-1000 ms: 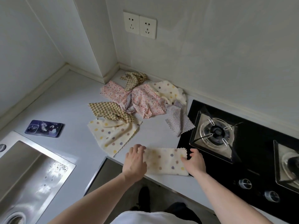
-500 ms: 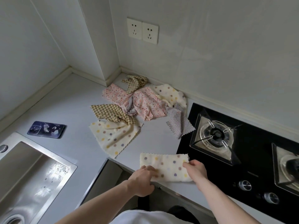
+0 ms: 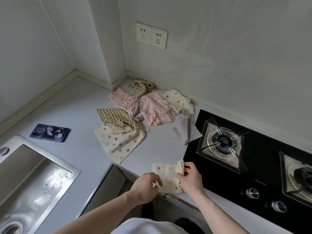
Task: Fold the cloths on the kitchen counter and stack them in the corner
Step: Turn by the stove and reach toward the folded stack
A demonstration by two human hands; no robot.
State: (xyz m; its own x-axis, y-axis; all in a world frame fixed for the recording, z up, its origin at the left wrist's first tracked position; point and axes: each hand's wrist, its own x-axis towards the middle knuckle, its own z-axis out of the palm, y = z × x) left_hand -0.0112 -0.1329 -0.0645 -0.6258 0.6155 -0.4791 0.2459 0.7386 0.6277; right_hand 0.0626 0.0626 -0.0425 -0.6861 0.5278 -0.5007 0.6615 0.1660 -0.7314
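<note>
A cream polka-dot cloth [image 3: 167, 174] lies partly folded at the counter's front edge. My left hand [image 3: 145, 186] pinches its near left corner. My right hand [image 3: 190, 178] pinches its right side, which is lifted and turned over leftward. Behind it several unfolded cloths lie loose: a cream dotted cloth [image 3: 119, 142], a tan checked cloth [image 3: 116, 117], a pink floral cloth [image 3: 152, 108], a second checked cloth [image 3: 141, 86], another cream dotted one [image 3: 177, 100] and a grey dotted one [image 3: 185, 130]. The corner [image 3: 81, 78] of the grey counter lies far left.
A black gas hob [image 3: 253, 157] with two burners and knobs adjoins the cloth on the right. A steel sink [image 3: 30, 179] is sunk into the counter at the left, with a dark phone [image 3: 49, 132] beyond it. Wall sockets [image 3: 151, 35] sit above the cloths.
The cloth was a long strip held flat at both ends. Both hands moved to its near edge, and now the right hand has brought the right end over toward the left.
</note>
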